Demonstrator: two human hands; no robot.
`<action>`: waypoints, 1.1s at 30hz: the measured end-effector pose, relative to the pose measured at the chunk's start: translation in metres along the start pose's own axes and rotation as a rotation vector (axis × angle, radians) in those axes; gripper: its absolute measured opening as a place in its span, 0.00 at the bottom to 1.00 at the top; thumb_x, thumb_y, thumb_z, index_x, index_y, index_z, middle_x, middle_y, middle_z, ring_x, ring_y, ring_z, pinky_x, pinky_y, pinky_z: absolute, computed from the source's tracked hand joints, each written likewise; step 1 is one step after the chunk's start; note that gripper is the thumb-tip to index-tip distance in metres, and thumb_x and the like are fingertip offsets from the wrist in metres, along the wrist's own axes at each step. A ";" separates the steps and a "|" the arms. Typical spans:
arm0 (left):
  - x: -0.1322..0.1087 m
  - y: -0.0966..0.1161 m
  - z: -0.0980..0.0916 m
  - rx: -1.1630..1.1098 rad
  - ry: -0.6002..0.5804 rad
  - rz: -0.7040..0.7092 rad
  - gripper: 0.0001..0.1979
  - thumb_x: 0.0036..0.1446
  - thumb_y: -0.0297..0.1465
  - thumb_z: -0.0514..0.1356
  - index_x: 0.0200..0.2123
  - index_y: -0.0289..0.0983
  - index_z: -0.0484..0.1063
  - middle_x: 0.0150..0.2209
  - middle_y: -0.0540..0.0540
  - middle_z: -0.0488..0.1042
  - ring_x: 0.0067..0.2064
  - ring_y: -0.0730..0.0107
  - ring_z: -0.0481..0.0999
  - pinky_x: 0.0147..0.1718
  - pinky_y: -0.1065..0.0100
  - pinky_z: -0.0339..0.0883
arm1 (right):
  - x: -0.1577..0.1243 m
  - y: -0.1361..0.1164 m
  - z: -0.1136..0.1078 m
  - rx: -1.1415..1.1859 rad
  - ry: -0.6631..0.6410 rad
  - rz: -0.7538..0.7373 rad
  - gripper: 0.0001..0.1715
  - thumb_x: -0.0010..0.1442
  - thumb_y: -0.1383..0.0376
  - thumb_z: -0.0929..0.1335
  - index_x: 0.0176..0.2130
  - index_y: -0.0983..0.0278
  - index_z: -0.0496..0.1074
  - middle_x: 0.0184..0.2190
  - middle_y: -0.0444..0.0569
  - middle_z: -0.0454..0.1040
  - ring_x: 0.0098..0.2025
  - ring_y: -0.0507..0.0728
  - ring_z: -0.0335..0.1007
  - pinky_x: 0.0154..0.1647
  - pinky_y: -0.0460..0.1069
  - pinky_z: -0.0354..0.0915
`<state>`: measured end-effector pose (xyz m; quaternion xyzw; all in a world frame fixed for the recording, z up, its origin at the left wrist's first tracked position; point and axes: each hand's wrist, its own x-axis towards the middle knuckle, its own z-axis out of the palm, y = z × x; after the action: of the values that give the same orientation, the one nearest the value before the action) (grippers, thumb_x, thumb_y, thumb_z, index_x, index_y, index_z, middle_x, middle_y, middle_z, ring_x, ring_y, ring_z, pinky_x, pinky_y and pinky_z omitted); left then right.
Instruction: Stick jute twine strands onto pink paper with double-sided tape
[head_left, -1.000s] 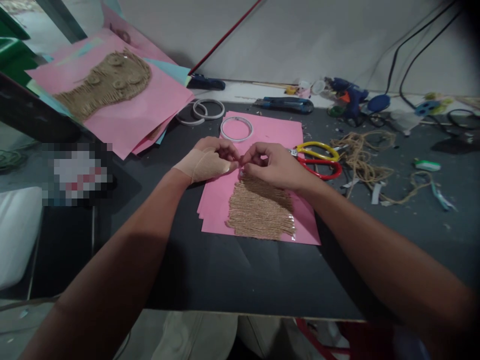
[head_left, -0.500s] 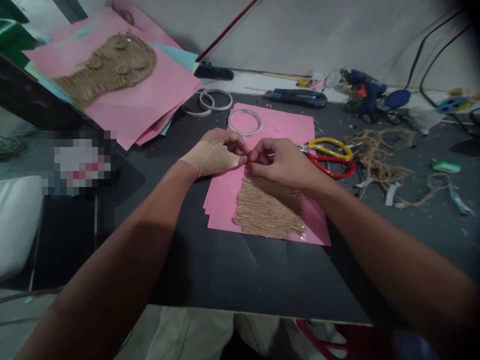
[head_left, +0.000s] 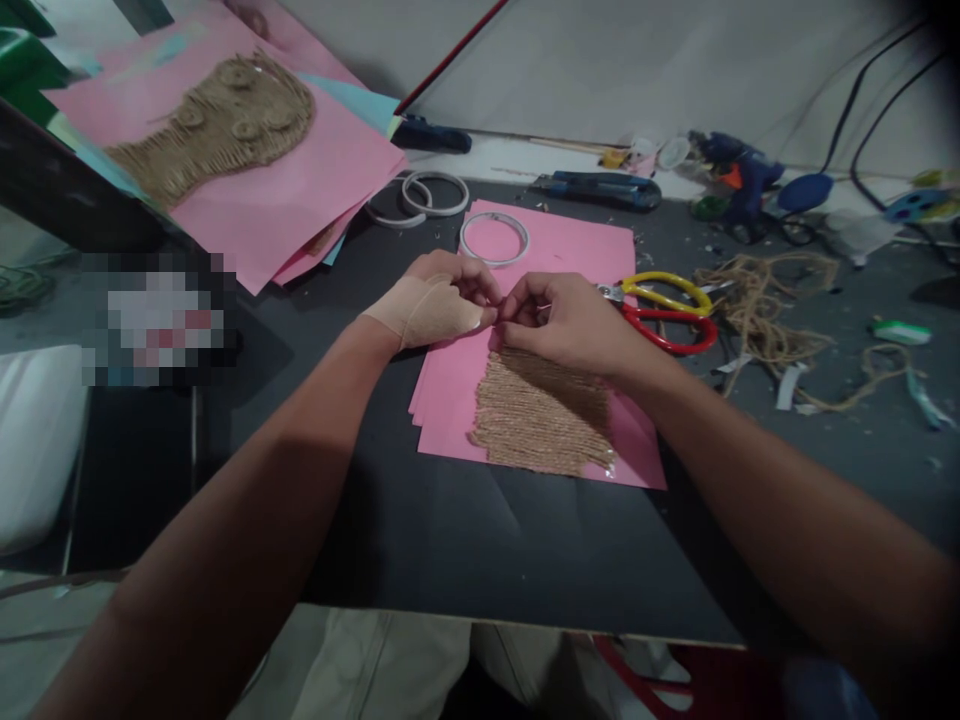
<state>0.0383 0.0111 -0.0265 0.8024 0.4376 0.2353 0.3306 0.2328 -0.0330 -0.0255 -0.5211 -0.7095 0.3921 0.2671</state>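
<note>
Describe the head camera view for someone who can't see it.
The left hand, wrapped in a beige bandage, and the right hand meet at the fingertips just above rows of jute twine on pink paper. Scissors with red and yellow handles and loose twine lie to the right on a dark table.

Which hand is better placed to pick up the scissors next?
Probably the right hand: it sits beside the red-and-yellow scissors, while the left hand, wrapped in tape, is farther away.
</note>
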 end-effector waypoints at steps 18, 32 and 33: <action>-0.001 -0.003 0.000 -0.035 -0.012 -0.012 0.10 0.45 0.29 0.65 0.33 0.34 0.82 0.30 0.47 0.80 0.30 0.72 0.73 0.30 0.69 0.63 | 0.002 0.002 -0.002 0.062 -0.030 0.026 0.08 0.48 0.71 0.73 0.32 0.63 0.73 0.25 0.45 0.73 0.28 0.52 0.66 0.29 0.50 0.60; -0.001 -0.002 -0.001 -0.037 -0.016 -0.010 0.12 0.45 0.29 0.66 0.35 0.34 0.84 0.30 0.46 0.80 0.30 0.71 0.73 0.30 0.67 0.64 | 0.002 0.000 -0.001 0.086 -0.030 0.058 0.08 0.48 0.71 0.74 0.31 0.63 0.73 0.25 0.44 0.73 0.28 0.52 0.65 0.29 0.50 0.60; -0.001 -0.002 -0.001 -0.030 -0.013 -0.006 0.12 0.45 0.29 0.66 0.35 0.34 0.84 0.30 0.46 0.80 0.30 0.71 0.73 0.30 0.67 0.64 | 0.002 0.000 -0.001 0.088 -0.032 0.056 0.08 0.48 0.71 0.73 0.31 0.63 0.73 0.25 0.44 0.73 0.28 0.52 0.65 0.29 0.50 0.60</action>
<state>0.0362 0.0114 -0.0275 0.7974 0.4343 0.2356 0.3464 0.2334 -0.0311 -0.0250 -0.5222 -0.6810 0.4384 0.2671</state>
